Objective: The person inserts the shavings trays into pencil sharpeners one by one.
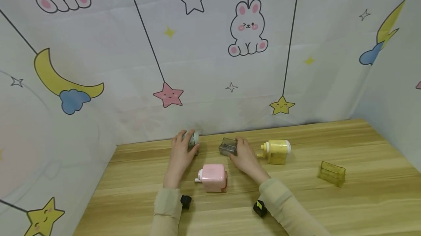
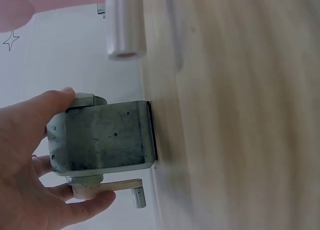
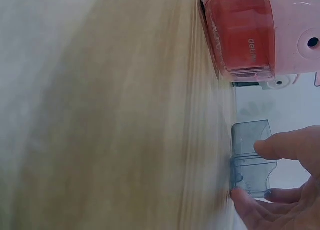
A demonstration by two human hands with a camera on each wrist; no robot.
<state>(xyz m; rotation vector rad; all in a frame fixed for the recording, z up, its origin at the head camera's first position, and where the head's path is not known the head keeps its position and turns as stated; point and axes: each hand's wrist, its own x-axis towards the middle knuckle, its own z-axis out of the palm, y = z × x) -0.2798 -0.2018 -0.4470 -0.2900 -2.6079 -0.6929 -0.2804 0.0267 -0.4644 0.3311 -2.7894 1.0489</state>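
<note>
At the back of the table my left hand [image 1: 179, 157] grips a pale green crank pencil sharpener [image 2: 110, 137] from above, thumb on one side and fingers on the other by the crank [image 2: 120, 185]. The sharpener stands upright with its base on the tabletop. To its right, my right hand [image 1: 246, 158] pinches a clear grey shavings drawer [image 3: 250, 135] between thumb and fingers, low at the table surface. Between my forearms stands a pink crank sharpener [image 1: 213, 177], its reddish see-through drawer [image 3: 245, 34] in place.
A yellow crank sharpener [image 1: 277, 152] stands just right of my right hand. Farther right lies a clear yellow drawer [image 1: 332, 174]. A printed cloth [image 1: 210, 119] hangs along the table's back edge. Wood-grain tabletop [image 1: 368, 206] extends to the right.
</note>
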